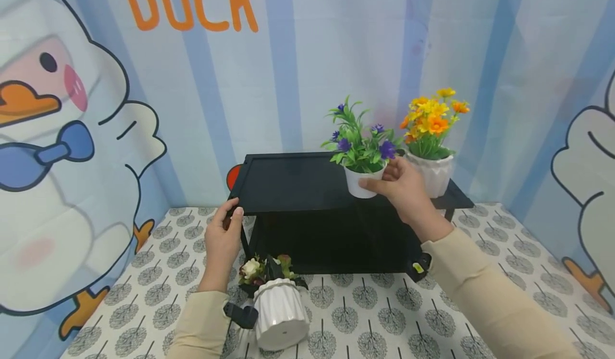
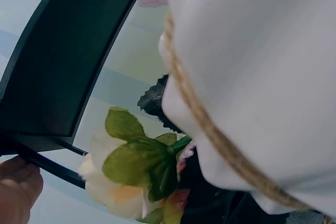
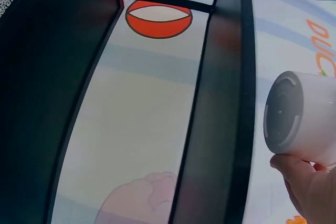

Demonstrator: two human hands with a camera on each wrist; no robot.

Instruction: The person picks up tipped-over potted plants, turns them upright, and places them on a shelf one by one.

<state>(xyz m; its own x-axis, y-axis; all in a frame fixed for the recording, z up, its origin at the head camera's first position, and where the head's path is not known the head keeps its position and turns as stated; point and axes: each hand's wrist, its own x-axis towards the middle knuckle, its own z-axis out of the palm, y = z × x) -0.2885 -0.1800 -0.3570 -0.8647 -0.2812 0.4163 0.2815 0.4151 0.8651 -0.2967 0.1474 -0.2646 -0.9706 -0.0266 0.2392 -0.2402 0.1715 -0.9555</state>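
My right hand (image 1: 405, 191) pinches a small white pot (image 1: 361, 182) holding a potted plant (image 1: 360, 148) with green leaves and purple flowers. The pot hovers over the top of a black two-tier shelf (image 1: 293, 183); in the right wrist view the underside of the white pot (image 3: 286, 114) shows. My left hand (image 1: 223, 244) grips the shelf's front left corner, thumb in front and fingers at the side. Beside that hand, a fluted white pot (image 1: 281, 316) with cream and dark flowers (image 1: 261, 271) stands on the cloth, and its side fills much of the left wrist view.
A white ribbed pot (image 1: 434, 175) of yellow and orange flowers (image 1: 434, 116) stands at the shelf's right end. A tablecloth with a tree pattern (image 1: 365, 316) lies below. Behind hangs a blue striped curtain (image 1: 307, 71) with duck drawings.
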